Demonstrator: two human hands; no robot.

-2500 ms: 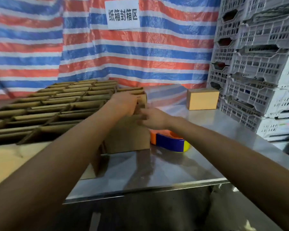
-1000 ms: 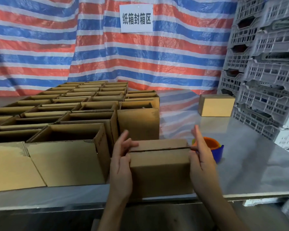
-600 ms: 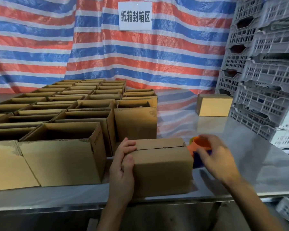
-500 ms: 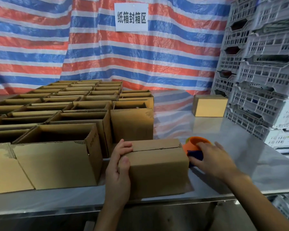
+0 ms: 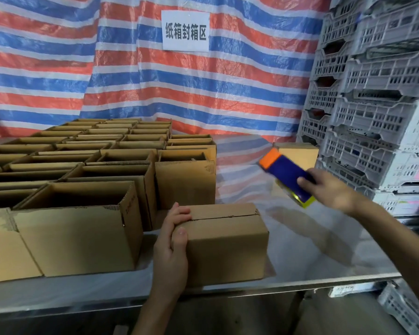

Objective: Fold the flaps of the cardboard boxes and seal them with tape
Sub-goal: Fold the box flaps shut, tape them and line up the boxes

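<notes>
Left hand (image 5: 172, 240) gripping left end of closed brown cardboard box (image 5: 225, 245), fingers curling over top edge, thumb pressing front face. Box sitting at near edge of shiny steel bench (image 5: 324, 257), flaps (image 5: 223, 211) meeting in ragged centre seam. Right hand (image 5: 329, 189) clutching blocky blue-and-orange tape dispenser (image 5: 286, 176), blurred, hanging above bench right of box. Rows of open-topped corrugated boxes (image 5: 82, 213) crowding bench's left side. Slotted grey plastic crates (image 5: 377, 93) standing stacked at right; striped woven tarp (image 5: 203, 93) hanging behind.
</notes>
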